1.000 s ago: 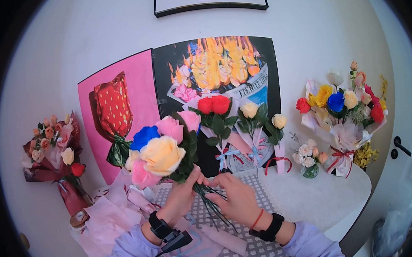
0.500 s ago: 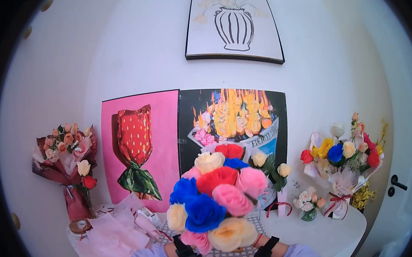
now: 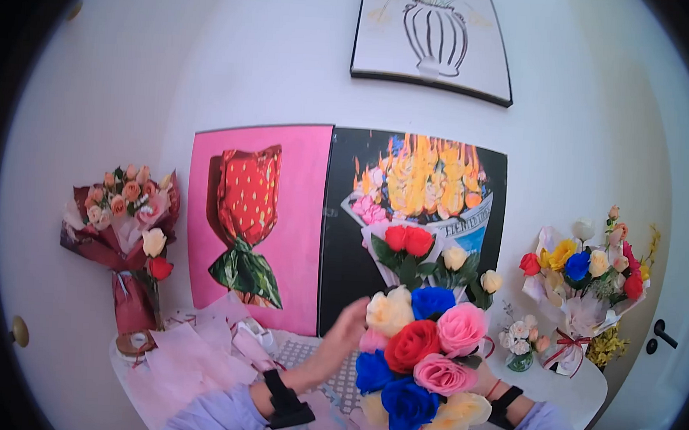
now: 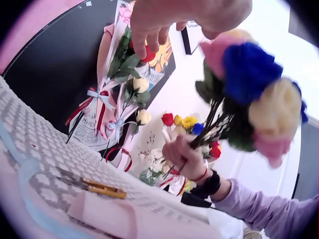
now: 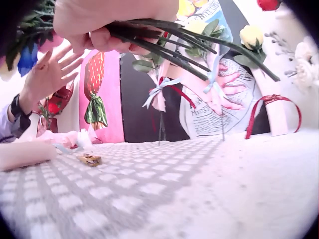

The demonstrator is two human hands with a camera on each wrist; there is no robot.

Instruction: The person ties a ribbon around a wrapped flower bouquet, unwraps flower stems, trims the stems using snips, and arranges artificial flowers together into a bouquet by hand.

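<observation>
A bunch of roses [image 3: 415,347] in red, blue, pink and cream has its blooms turned toward the head camera. My right hand [image 4: 182,157] grips its green stems [image 5: 199,42], and the cut ends stick out past the fist. In the head view the blooms hide most of that hand. My left hand [image 3: 344,336] is off the stems, beside the cream rose [image 3: 390,311] at the bunch's left edge. Its fingers are spread and hold nothing, as the right wrist view shows.
Yellow-handled cutters [image 4: 104,189] and a pink paper roll [image 4: 104,214] lie on the patterned cloth [image 5: 139,199]. Pink wrapping paper [image 3: 188,370] covers the table's left side. Small wrapped roses [image 3: 405,249] stand at the back; a large bouquet [image 3: 582,290] stands at right.
The bunch has swung from the left over to the right, its blooms now facing the head camera. My left hand has let go of it; the right hand holds the stems. The head view has tilted up.
</observation>
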